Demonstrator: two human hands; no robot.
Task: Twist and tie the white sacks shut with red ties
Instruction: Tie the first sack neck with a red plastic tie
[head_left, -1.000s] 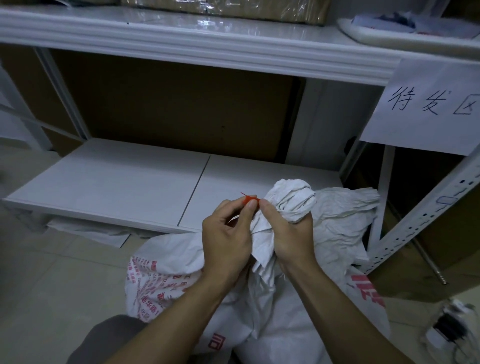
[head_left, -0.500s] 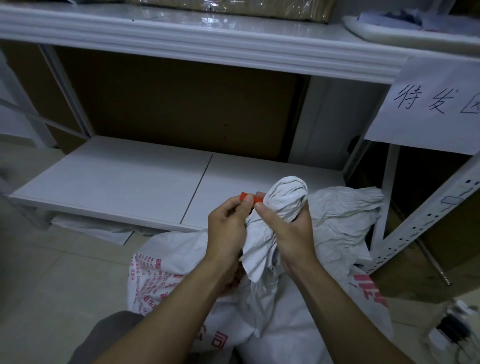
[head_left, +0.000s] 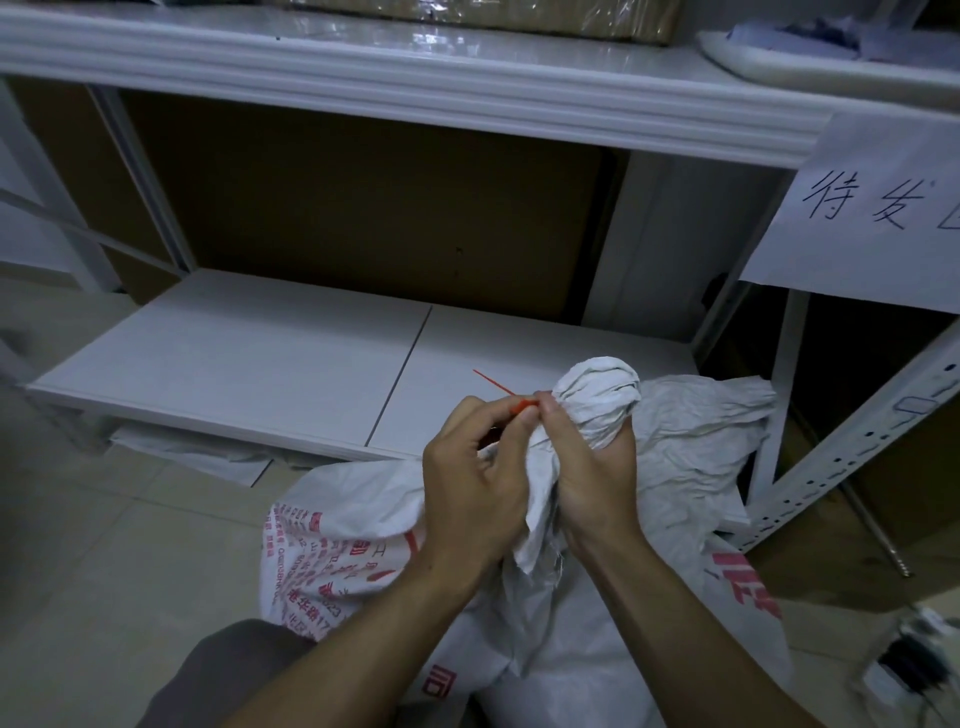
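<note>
A white woven sack (head_left: 363, 525) with red print lies on the floor in front of me. Its mouth is gathered into a twisted knob (head_left: 600, 400) that sticks up above my hands. My right hand (head_left: 592, 478) is wrapped around the twisted neck just below the knob. A thin red tie (head_left: 493, 383) runs around the neck, and its free tail points up and left. My left hand (head_left: 475, 483) pinches the tie close to the neck, thumb against the right hand's thumb. A second white sack (head_left: 696, 447) lies crumpled behind, to the right.
A low white shelf board (head_left: 249, 358) runs across behind the sacks, with an upper shelf (head_left: 415, 88) above it. A perforated metal upright (head_left: 857, 441) leans at the right under a handwritten paper sign (head_left: 872, 208). Tiled floor (head_left: 104, 571) lies to the left.
The red tie's tail has come out longer to the upper left, pulled through by my left hand. The twisted knob has shifted slightly right.
</note>
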